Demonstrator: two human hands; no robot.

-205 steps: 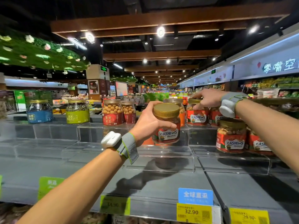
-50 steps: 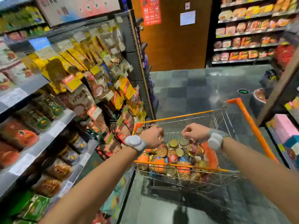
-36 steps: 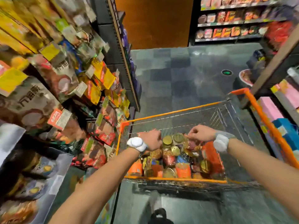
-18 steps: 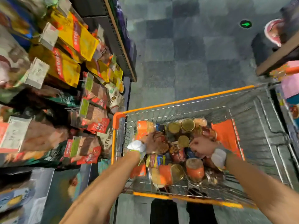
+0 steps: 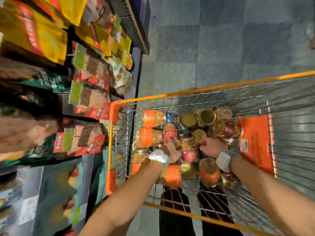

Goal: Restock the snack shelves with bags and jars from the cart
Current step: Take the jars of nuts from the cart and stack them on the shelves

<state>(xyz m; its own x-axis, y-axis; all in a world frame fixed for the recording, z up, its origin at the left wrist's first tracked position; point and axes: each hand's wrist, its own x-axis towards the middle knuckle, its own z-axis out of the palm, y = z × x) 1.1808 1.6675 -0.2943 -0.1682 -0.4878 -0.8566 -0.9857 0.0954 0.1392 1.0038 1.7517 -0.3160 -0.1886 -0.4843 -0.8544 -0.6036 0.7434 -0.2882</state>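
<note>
Fingers [image 5: 170,142] of the left hand [image 5: 171,149] lay on a red-label jar [image 5: 169,133]. The right hand [image 5: 213,147] was curled beside a gold lid [image 5: 198,135]. Couldn't tell if either gripped. The jars [image 5: 208,172] were heaped loose along the cart [image 5: 110,150]'s left edge, so yanking one out could probably send its neighbours rolling.

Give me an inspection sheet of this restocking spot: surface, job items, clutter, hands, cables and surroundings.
Surface: wire cart with an orange rim, standing on grey tiled floor.
Job's things: jars heaped in the cart, many on their sides, with gold lids and orange or red labels.
Clutter: orange panel against the cart's right-hand wall.
Hands: left hand and right hand both down among the jars, a white wrist device on each; grip too blurred to tell.
Cables: nothing seen.
Surroundings: shelves of snack bags to the left of the cart.
</note>
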